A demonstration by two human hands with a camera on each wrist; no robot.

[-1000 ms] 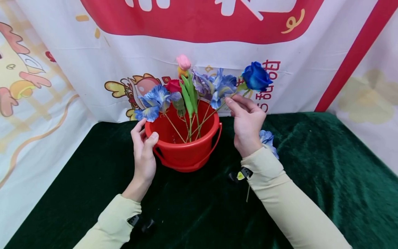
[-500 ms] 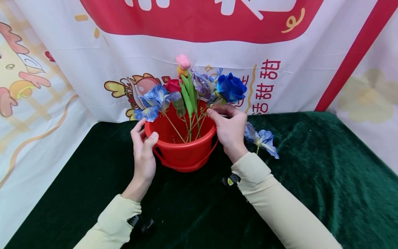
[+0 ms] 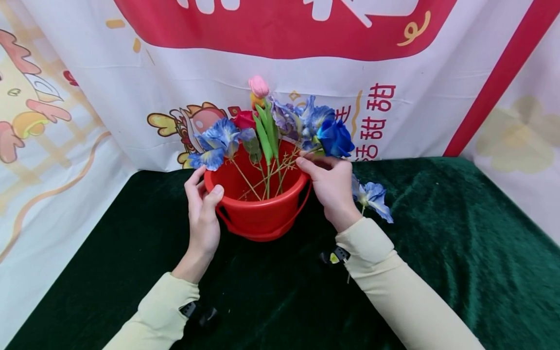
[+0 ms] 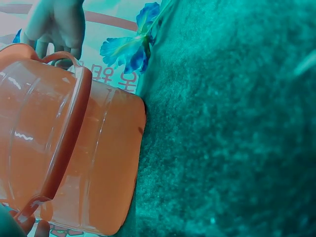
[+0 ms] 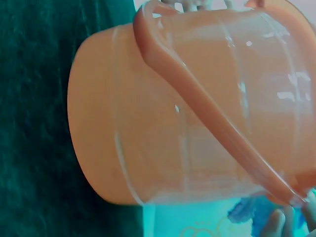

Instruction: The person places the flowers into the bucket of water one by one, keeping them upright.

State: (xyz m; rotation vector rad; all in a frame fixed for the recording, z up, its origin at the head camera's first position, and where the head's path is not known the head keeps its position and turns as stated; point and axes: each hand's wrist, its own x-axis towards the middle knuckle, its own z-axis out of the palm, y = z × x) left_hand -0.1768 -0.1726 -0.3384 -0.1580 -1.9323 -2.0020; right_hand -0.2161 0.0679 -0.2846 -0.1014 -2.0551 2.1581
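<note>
My left hand [image 3: 204,226] holds the left side of a red plastic bucket [image 3: 258,216], thumb at the rim. At the bucket's right rim, my right hand [image 3: 332,187] pinches the stem of a blue rose [image 3: 336,138]. The rose leans right, its stem slanting down into the bucket. Several artificial flowers stand inside: a pink tulip [image 3: 259,86] on top, a red rose [image 3: 245,120], a blue iris [image 3: 218,141] leaning left and a purple-blue bloom [image 3: 286,119]. The left wrist view shows the bucket's side [image 4: 113,163]; its handle [image 5: 212,118] hangs down in the right wrist view.
Another blue iris [image 3: 375,198] lies on the dark green velvet cloth [image 3: 271,296], right of the bucket and partly behind my right hand. A printed white and red fabric backdrop [image 3: 175,73] rises close behind the bucket.
The blue rose has moved left and down with my right hand, then slightly back right, its stem now reaching deeper across the bucket. My left hand and the bucket have stayed put.
</note>
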